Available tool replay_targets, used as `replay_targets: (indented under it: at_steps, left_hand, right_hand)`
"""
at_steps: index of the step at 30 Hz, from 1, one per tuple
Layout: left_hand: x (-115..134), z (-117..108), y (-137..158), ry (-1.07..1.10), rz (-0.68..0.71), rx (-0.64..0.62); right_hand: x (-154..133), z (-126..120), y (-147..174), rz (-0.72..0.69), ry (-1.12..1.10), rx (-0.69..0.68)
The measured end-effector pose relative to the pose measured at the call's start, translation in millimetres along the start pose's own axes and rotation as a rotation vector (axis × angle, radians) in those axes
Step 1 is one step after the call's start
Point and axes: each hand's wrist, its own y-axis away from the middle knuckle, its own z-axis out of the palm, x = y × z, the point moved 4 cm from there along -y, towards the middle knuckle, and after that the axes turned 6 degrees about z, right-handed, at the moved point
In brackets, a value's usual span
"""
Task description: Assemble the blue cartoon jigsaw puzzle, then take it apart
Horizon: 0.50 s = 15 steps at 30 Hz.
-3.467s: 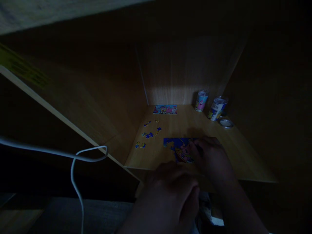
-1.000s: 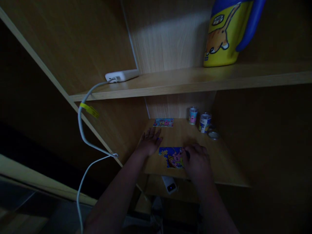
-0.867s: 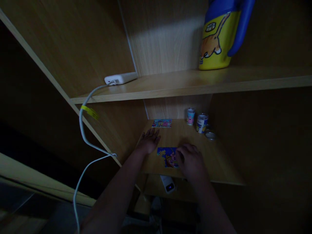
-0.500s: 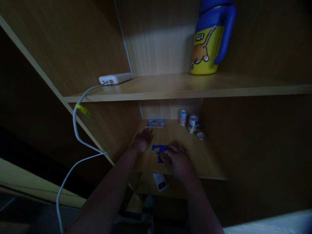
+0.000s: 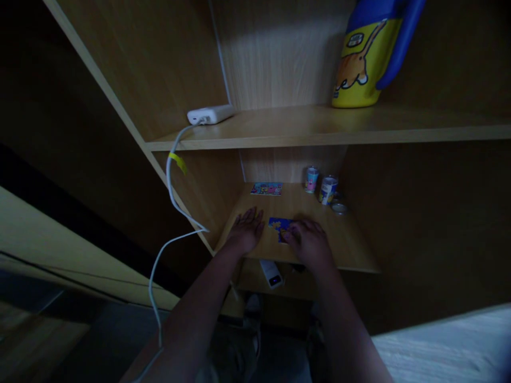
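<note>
A partly assembled jigsaw puzzle (image 5: 276, 222), mostly blue with some yellow, lies on the lower shelf board (image 5: 275, 205). My right hand (image 5: 313, 242) is over its right side, fingers bent together and touching it. What sits between those fingertips is too small and dark to make out, and the hand hides part of the puzzle. Left of the puzzle, my left hand (image 5: 246, 231) rests on the board with its fingers spread, holding nothing. Behind both hands a colourful picture card (image 5: 266, 189) lies flat near the back wall.
Two small printed cans (image 5: 312, 180) stand at the back right, with round metal lids (image 5: 339, 208) beside them. The upper shelf (image 5: 287, 125) carries a yellow and blue jug (image 5: 361, 64) and a white power bank (image 5: 211, 114) whose cable (image 5: 171, 191) hangs down left. Another white device (image 5: 271, 274) lies below.
The view has tilted down and turned left, so the shelves appear higher and further right. My right hand stays at the puzzle; my left hand stays spread on the board.
</note>
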Motion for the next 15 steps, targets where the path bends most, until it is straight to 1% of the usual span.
replay_targets:
  at_steps: [3, 6, 8, 10, 12, 14, 15]
  left_hand:
    - [0.0, 0.1, -1.4, 0.022, 0.001, 0.025]
    - [-0.5, -1.4, -1.3, 0.073, -0.010, 0.074]
    - [-0.1, -6.3, 0.0, 0.106, -0.028, 0.141]
    - [2.0, -13.3, 3.2, 0.123, -0.050, 0.233]
    - [6.5, -18.6, 12.4, 0.126, -0.050, 0.316]
    - [12.8, -18.4, 35.0, 0.117, 0.000, 0.362]
    - [16.2, -15.7, 54.0, 0.105, 0.050, 0.365]
  right_hand:
    - [10.2, 5.8, -1.1, 0.098, 0.047, 0.077]
    - [12.3, 8.5, -6.3, 0.095, 0.065, 0.121]
    - [11.0, 2.6, -7.2, 0.094, 0.023, 0.193]
    - [10.4, -9.0, 3.4, 0.102, -0.026, 0.289]
    - [11.4, -21.9, 33.4, 0.064, -0.011, 0.327]
    - [16.5, -35.1, 86.6, -0.007, 0.067, 0.297]
    - [21.4, -42.5, 121.0, -0.033, 0.115, 0.269]
